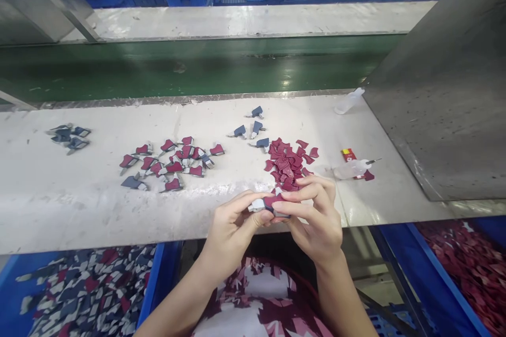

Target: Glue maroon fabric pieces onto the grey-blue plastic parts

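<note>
While the left hand [231, 229] grips one part [271, 203] between thumb and fingers, the right hand [322, 216] is closed on its other end, fingers on its maroon face. The part is held over the tabletop [83, 205] at its near edge, just short of a heap of maroon pieces [290, 163], too many to count. Four blue parts [239, 131] lie beyond, about four more toward the left edge; between, roughly fifteen maroon-faced parts [173, 185] and two blue ones. Rightward are two bottles [350, 169], one overlapping one red packet [348, 155]. Two bins [157, 279] flank the near edge below.
</note>
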Motion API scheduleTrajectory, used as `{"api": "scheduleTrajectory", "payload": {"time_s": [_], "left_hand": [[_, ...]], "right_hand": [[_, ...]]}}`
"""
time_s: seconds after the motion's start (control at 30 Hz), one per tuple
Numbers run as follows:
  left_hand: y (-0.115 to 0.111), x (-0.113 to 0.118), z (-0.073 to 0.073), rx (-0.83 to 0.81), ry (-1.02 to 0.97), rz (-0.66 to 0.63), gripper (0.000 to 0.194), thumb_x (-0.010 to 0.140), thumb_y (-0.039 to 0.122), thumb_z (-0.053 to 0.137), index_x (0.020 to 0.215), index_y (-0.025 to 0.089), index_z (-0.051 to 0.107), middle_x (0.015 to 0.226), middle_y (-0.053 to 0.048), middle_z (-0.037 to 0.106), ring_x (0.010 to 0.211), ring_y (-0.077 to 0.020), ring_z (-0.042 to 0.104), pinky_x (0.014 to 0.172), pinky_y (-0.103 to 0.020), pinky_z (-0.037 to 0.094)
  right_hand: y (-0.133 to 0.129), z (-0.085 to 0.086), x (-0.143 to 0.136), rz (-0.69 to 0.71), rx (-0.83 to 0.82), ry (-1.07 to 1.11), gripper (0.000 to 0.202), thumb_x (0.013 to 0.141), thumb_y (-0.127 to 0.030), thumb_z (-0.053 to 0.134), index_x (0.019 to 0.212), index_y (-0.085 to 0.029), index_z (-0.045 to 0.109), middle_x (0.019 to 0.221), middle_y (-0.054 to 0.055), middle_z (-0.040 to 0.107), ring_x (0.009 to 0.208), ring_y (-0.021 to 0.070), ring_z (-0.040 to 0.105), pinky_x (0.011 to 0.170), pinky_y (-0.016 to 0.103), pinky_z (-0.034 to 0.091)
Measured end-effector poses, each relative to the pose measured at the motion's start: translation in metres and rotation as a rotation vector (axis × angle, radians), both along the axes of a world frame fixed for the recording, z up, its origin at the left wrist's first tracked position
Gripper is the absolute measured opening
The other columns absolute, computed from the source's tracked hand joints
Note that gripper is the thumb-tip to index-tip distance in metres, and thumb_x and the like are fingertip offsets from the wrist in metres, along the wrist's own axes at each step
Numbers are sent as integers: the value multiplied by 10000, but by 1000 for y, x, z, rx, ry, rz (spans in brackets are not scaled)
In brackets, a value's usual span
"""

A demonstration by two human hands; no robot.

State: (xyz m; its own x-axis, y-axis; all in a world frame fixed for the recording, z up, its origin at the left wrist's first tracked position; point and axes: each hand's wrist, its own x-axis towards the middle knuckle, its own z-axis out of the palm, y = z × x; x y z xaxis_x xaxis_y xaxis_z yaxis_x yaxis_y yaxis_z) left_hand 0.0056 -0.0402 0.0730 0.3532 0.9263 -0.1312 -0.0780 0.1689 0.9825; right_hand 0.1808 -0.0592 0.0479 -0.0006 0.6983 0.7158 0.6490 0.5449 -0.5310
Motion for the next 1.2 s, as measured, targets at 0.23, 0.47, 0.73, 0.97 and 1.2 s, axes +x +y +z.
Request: {"api": "scheduleTrajectory", "payload": {"time_s": [0.23, 0.47, 0.73, 0.97, 1.2], "left_hand": [[9, 4, 5, -76, 18, 106, 273, 795, 315, 806, 1042, 199, 810, 1071, -88, 798, 986, -249, 760, 901, -335, 627], [13, 9, 0, -59, 29, 295, 319, 703, 218, 852, 1017, 181, 805, 1025, -80, 808, 987, -245, 768, 897, -316, 638], [15, 6, -11, -56, -18, 286, 270, 701, 170, 842, 968, 174, 800, 971, -67, 814, 921, -219, 780, 873, -285, 639], [29, -8, -16, -47, 36, 239, 341, 691, 184, 855, 1026, 160, 796, 925, -82, 814, 938, -241, 774, 862, -310, 639], [32, -7, -19, 25, 110, 251, 301, 694, 174, 834, 992, 148, 801, 946, -95, 812, 940, -241, 772, 899, -324, 627]], "right_hand": [[-4, -18, 2, -80, 117, 13, 549, 831, -82, 738, 1189, -493, 671, 894, -20, 719, 1063, 245, 583, 912, 473, 517], [0, -22, -11, 2, -274, 375, 717, 851, -305, 769, 1488, -333, 442, 1221, 75, 665, 1159, 263, 586, 985, 482, 514], [3, -20, -23, 57, -432, 467, 132, 966, -265, 577, 1069, -231, 652, 956, 44, 643, 923, 188, 598, 814, 341, 506], [11, -29, -38, 51, -546, 484, 202, 987, -358, 522, 1072, -208, 627, 980, 55, 662, 875, 180, 620, 757, 313, 510], [16, -41, -49, 33, -521, 582, 232, 1008, -378, 485, 1110, -209, 607, 1021, 61, 677, 894, 174, 658, 785, 306, 530]]}}
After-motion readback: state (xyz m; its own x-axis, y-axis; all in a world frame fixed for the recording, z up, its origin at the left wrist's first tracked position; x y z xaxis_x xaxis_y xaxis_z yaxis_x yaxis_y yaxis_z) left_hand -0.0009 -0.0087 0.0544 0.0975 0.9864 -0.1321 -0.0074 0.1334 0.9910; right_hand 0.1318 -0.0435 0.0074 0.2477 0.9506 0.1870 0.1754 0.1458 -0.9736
